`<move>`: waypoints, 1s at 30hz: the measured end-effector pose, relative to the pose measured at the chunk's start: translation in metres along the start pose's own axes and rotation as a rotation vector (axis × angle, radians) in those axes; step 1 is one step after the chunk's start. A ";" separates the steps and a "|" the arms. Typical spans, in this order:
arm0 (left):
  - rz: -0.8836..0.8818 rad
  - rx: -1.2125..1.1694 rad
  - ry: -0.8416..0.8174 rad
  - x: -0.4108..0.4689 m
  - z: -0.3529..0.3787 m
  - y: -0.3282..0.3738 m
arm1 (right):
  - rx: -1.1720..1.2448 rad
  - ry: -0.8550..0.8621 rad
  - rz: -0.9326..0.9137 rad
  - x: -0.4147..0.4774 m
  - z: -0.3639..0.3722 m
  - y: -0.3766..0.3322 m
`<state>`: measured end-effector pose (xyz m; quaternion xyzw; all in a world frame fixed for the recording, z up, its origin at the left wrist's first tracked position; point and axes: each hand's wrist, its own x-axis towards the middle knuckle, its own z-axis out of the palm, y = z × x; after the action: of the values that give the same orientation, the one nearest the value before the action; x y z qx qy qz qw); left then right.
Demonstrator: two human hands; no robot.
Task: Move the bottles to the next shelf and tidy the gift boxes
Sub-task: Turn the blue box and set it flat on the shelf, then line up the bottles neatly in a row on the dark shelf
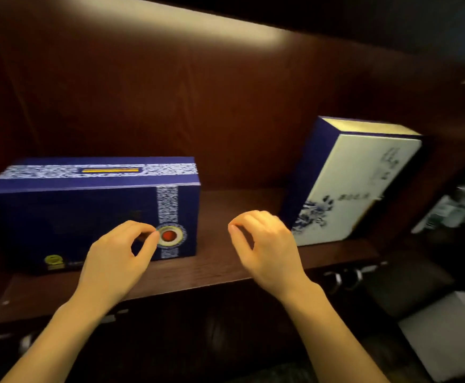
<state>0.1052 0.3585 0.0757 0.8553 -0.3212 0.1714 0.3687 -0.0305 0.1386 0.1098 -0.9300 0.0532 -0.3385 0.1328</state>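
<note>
Both hands hover over the front of the wooden shelf (217,266), fingers curled, grasping nothing. The left hand (115,261) is in front of the blue gift box (68,217), which lies lengthwise at the left. The right hand (267,244) is near the white gift box (358,189), which leans tilted at the right.

I can read no text here. The white gift box (355,189) at three o'clock carries dark vertical characters on its face, too blurred to make out. The blue gift box (87,217) at nine o'clock shows a yellow emblem near its lower corner and a red round seal, both illegible.
</note>
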 end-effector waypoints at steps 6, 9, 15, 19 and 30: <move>0.186 -0.070 -0.161 0.004 0.069 0.072 | -0.163 0.018 0.182 -0.054 -0.056 0.043; 0.277 -0.088 -0.257 0.008 0.102 0.116 | -0.249 0.003 0.297 -0.081 -0.087 0.070; 0.496 -0.094 -0.410 0.010 0.159 0.208 | -0.369 -0.015 0.511 -0.132 -0.152 0.126; 0.591 -0.078 -0.465 0.008 0.196 0.275 | -0.414 -0.003 0.617 -0.165 -0.196 0.165; 0.566 -0.138 -0.562 -0.022 0.308 0.450 | -0.413 0.069 0.714 -0.248 -0.313 0.302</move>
<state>-0.1980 -0.0952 0.0918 0.7199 -0.6430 0.0035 0.2615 -0.4249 -0.1701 0.1019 -0.8483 0.4439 -0.2843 0.0505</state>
